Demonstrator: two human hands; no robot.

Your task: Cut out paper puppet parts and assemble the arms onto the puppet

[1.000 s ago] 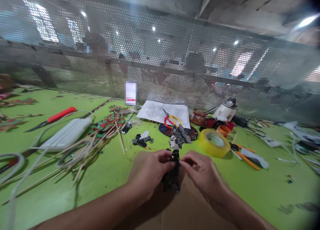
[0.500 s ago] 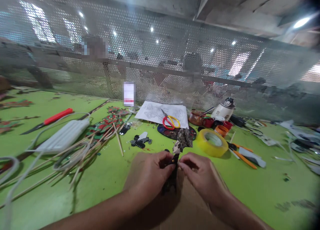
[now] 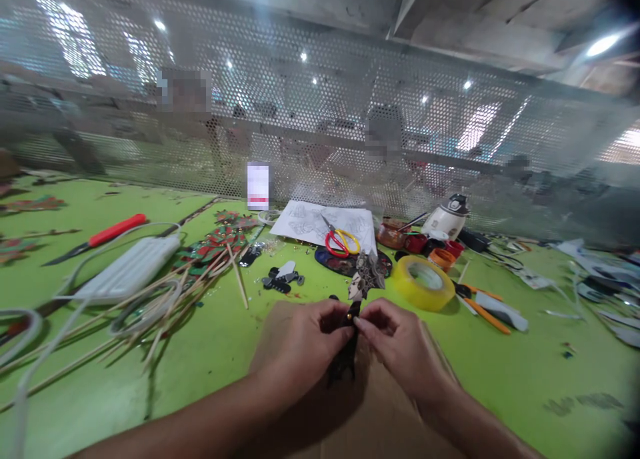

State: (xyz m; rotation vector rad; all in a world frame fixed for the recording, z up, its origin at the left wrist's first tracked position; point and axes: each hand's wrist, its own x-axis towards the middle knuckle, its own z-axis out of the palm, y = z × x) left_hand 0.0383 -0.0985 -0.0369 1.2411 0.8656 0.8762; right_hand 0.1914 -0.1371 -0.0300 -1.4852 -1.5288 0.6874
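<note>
Puppet (image 3: 367, 280) is pinched by both hands at the near edge of the tabletop (image 3: 500, 379), above the cardboard (image 3: 380, 412). Left hand (image 3: 300, 342) is clenched on the dark body. Right hand (image 3: 400, 342) is closed fingertip to fingertip at a small gold stud on the neck joint.

Change: half a second ago the puppet's head was tipped over to the right; now it is raised again and the face is seen side-on, as it was a second ago. Both hands have hardly shifted, and the pinch at the stud has been kept. Judged from this, the joint is being worked in place and the puppet is not being put down.

Containers, all grouped toward the far edge, right of the paper (image 3: 305, 220):
- brown jar (image 3: 391, 234): a thin stick, likely a brush, is stuck in it; other contents cannot be told.
- red pot (image 3: 417, 244) and orange pot (image 3: 440, 259): contents cannot be told.
- white pot (image 3: 447, 220): lidded, inside hidden.
- dark dish (image 3: 345, 264): smeared colours are seen on it, and the scissors (image 3: 341, 240) are laid across its far rim.

Tape (image 3: 424, 282) is lying just right of the puppet's head. Sticks (image 3: 200, 279) are scattered toward the left edge.
</note>
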